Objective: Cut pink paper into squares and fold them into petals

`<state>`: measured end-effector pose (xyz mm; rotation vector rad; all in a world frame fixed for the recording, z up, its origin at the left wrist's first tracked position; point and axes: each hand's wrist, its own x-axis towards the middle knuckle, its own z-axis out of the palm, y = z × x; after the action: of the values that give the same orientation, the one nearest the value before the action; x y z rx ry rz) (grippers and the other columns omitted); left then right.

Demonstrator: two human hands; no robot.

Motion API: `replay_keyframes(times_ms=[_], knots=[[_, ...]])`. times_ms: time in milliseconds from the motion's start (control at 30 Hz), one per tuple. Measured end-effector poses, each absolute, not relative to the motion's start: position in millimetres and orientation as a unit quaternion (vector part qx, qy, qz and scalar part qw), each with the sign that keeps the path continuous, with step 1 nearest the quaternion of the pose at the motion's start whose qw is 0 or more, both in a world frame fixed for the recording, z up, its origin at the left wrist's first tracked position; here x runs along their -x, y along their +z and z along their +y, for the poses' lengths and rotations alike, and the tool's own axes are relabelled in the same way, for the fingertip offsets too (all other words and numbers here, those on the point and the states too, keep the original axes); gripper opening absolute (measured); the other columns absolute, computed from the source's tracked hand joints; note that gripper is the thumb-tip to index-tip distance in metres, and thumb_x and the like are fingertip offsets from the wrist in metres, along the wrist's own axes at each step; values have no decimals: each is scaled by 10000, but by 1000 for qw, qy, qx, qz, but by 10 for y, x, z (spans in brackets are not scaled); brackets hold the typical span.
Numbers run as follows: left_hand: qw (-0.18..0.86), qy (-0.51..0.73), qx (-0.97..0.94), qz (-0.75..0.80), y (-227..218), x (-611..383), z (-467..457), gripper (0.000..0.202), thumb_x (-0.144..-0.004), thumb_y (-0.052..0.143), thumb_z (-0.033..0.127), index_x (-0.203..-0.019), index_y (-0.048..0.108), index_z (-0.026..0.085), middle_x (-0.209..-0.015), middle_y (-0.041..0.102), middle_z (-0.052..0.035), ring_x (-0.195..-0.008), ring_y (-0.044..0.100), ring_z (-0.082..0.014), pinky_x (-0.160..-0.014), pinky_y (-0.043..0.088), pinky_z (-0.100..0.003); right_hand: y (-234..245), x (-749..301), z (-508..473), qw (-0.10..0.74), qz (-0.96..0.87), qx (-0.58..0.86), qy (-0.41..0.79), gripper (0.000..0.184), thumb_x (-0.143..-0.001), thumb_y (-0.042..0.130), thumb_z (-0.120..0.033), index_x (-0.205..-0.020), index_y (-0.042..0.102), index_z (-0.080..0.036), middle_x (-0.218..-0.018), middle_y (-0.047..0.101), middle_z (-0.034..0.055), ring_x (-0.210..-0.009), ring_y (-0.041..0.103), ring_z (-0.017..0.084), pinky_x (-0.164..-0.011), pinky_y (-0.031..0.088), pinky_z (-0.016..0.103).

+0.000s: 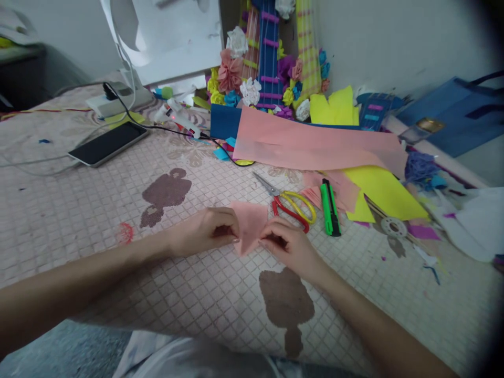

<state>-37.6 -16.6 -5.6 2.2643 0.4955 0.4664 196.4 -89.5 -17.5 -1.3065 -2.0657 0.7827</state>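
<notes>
A small pink piece of paper (251,223), coming to a point at its near end, is stretched between my two hands above the patterned tablecloth. My left hand (214,228) pinches its left edge between thumb and fingers. On the opposite edge, my right hand (289,244) pinches the paper in the same way. Just beyond my right hand lie scissors (293,205) with one red and one yellow handle, blades pointing away to the left. A green box cutter (329,207) rests to the right of them.
Behind are a large pink sheet (307,139), yellow sheets (381,189), a glue gun (179,118) with its cord and a phone (110,143). Paper flowers (230,71) surround decorated guitar shapes (270,58) at the back. A tape roll (394,227) lies right.
</notes>
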Motion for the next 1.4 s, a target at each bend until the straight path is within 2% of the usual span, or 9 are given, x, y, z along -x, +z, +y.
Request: replay_keyframes(times_ms=[167, 433, 600, 833, 1400], knots=[[356, 159, -887, 248, -75, 276, -196, 111, -801, 576, 130, -691, 590, 130, -711, 546, -3, -631, 487, -89, -567, 377, -202, -162, -1869, -848, 237, -768, 533, 263, 65, -826, 608, -176, -767, 591, -196, -799, 597, -6, -704, 548, 127, -590, 382, 245], [326, 171, -886, 282, -129, 236, -280, 66, -818, 554, 130, -785, 612, 133, -825, 554, -40, -814, 523, -151, -708, 431, -265, -152, -1793, -922, 231, -758, 559, 245, 76, -812, 625, -159, -764, 579, -196, -807, 578, -11, -712, 550, 126, -596, 378, 246], [300, 194, -882, 308, -135, 194, -340, 81, -803, 560, 132, -736, 606, 131, -786, 536, -41, -783, 524, -153, -658, 429, -256, -177, -1777, -935, 239, -752, 571, 227, 88, -831, 627, -214, -763, 574, -198, -817, 558, -4, -669, 543, 122, -577, 380, 252], [276, 241, -877, 311, -208, 158, -377, 57, -777, 559, 118, -734, 586, 142, -795, 547, -41, -789, 530, -154, -661, 443, -262, -199, -1771, -919, 244, -752, 574, 213, 79, -821, 618, -175, -759, 578, -204, -818, 569, -2, -700, 569, 134, -601, 407, 263], [247, 219, -881, 339, -210, 130, -369, 71, -731, 594, 99, -689, 555, 143, -770, 554, -36, -749, 522, -155, -626, 421, -266, -210, -1743, -919, 251, -752, 580, 187, 108, -818, 611, -178, -726, 560, -205, -800, 580, -1, -672, 564, 128, -578, 399, 256]])
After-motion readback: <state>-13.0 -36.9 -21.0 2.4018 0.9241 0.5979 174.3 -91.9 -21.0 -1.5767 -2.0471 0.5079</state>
